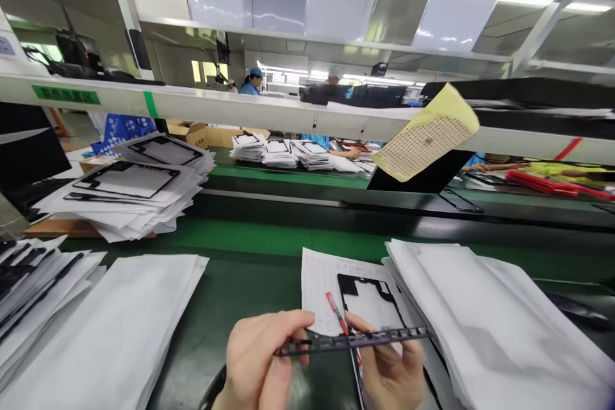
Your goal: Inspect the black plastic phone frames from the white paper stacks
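A thin black plastic frame (pixel 331 342) is held up and seen nearly edge-on, low in the middle of the view. My left hand (pixel 264 355) grips its left end between thumb and fingers. On its right part, the fingers of my right hand (pixel 391 375) are closed around it from below. A red pen (pixel 335 309) shows just behind the frame, close to my right fingers; whether it lies on the paper or is held I cannot tell. Beyond my hands, a printed sheet (pixel 317 275) lies under another flat black frame (pixel 353 285).
Stacks of white sheets stand at right (pixel 480 307) and left (pixel 110 314). Farther left is a pile of sheets with black frames (pixel 129 186). A white shelf rail (pixel 269 109) crosses ahead, with a yellow dotted sheet (pixel 427 138). Co-workers are behind it.
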Demonstrator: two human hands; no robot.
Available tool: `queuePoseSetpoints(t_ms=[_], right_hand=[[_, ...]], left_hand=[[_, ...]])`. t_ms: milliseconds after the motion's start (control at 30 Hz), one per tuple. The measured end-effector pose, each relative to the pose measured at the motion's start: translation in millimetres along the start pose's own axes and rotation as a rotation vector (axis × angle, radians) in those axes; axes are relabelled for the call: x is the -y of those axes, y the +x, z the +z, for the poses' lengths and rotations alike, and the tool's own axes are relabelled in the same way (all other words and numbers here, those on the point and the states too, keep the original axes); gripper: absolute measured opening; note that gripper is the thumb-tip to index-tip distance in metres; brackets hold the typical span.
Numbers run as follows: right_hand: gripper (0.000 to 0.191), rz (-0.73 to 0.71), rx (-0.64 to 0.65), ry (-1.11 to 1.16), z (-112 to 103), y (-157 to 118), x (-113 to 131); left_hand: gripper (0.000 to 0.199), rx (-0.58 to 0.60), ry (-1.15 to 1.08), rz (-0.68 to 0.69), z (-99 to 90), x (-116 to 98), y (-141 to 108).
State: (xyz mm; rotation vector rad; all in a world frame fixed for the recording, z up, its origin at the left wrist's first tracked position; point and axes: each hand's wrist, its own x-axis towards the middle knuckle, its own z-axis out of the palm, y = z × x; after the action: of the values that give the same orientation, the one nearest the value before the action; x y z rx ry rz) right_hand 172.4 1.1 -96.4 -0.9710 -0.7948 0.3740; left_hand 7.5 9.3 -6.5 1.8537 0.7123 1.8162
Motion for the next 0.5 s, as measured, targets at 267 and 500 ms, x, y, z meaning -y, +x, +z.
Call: queuePoseSetpoints(t_ms=[267, 500], right_hand=[[0.034, 0.167, 0.099, -0.089, 5.7, -8.7, -0.4], [0.035, 0.168, 0.065, -0.146, 10.9, -8.9, 4.4]], left_hand=[[0.03, 0.03, 0.288, 0.225, -9.1, 3.4, 2.9], [0.032, 0.085, 0.326, 0.22, -10.6, 0.3, 0.7]])
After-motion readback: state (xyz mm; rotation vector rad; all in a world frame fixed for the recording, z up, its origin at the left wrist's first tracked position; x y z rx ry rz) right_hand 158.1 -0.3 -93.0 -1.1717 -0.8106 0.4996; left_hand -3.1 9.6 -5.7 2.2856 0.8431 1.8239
